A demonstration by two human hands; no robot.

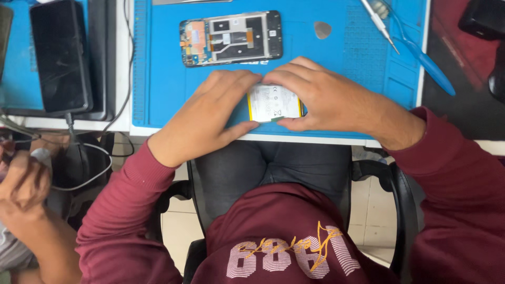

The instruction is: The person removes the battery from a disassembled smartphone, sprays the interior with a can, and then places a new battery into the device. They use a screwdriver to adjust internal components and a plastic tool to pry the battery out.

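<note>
A flat white phone battery [273, 102] with a yellow edge lies on the blue work mat [163, 79] near its front edge. My left hand [208, 113] grips its left side, thumb under the front edge. My right hand [326, 97] covers its right side, fingers across the top and thumb at the front. Both hands hold the battery together. Beyond it lies an opened phone body [231, 38] with its inner boards and empty battery bay showing.
A grey pick [322, 29] lies right of the phone. Tweezers [377, 22] and a blue tool [426, 63] sit at the mat's right. A black phone [60, 55] rests on a second mat at left. Another person's hand [23, 186] is at lower left among cables.
</note>
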